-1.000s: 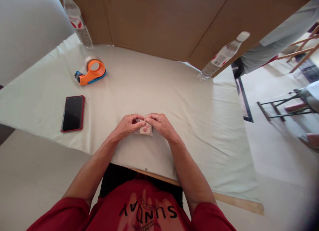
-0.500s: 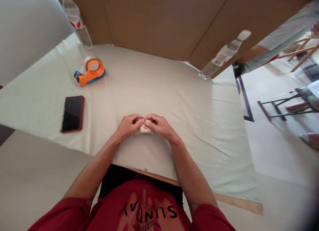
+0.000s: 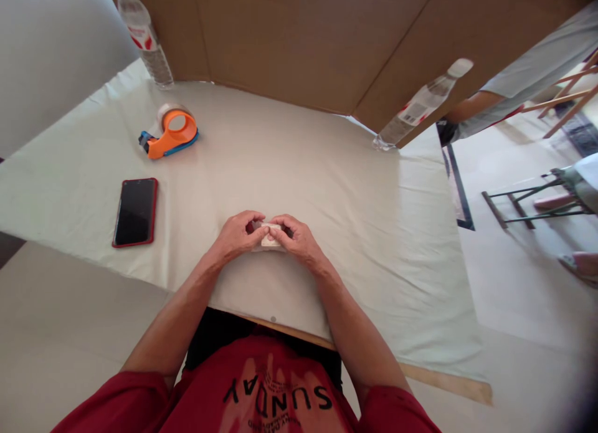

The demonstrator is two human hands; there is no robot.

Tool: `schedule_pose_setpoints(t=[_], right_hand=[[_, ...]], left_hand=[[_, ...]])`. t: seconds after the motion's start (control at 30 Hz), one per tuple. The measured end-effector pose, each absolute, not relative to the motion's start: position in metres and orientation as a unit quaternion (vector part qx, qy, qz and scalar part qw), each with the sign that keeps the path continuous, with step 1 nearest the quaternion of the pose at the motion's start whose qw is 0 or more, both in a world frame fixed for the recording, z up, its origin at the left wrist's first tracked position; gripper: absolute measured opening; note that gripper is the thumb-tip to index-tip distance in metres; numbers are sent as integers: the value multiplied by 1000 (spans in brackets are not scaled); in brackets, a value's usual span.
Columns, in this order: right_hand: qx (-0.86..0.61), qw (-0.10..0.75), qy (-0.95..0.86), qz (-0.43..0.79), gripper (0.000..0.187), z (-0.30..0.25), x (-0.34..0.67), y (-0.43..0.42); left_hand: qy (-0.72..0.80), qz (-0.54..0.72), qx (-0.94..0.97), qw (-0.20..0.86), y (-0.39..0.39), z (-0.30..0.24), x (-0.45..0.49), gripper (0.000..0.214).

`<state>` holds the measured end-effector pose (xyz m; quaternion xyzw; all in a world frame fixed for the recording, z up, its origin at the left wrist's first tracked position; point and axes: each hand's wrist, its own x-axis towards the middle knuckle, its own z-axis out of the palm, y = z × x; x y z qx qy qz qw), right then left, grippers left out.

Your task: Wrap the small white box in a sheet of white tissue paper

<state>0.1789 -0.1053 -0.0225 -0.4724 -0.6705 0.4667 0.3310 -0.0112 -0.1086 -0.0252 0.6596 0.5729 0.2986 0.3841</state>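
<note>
Small flat pale packet (image 3: pixel 270 238) between both hands, on smooth cloth.

bright even daylight | soft shadows | wide-angle edge warp | lower-right corner dark

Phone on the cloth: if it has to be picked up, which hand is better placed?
Probably the left hand: the phone lies on its side, nothing between. Both hands, the right hand too, pinch the small packet.

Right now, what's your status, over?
Left hand and right hand both pinching small pale packet over tablecloth. Nothing near; phone far left.
</note>
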Motion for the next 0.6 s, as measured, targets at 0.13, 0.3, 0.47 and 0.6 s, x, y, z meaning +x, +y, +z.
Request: schedule_pose_setpoints(t=[0.13, 0.3, 0.47, 0.6], right_hand=[[-454, 323, -684, 471, 17, -21, 180, -103], [-437, 315, -689, 485, 17, -21, 179, -101], [-455, 323, -673, 485, 20, -23, 180, -105], [-446, 311, -675, 499, 19, -22, 179, -105]], left_hand=[[538, 298, 654, 441, -108, -27, -15, 50], [523, 303, 643, 471, -107, -27, -16, 52], [524, 298, 642, 473, -107, -27, -15, 53], [524, 296, 644, 472, -108, -26, -15, 52]])
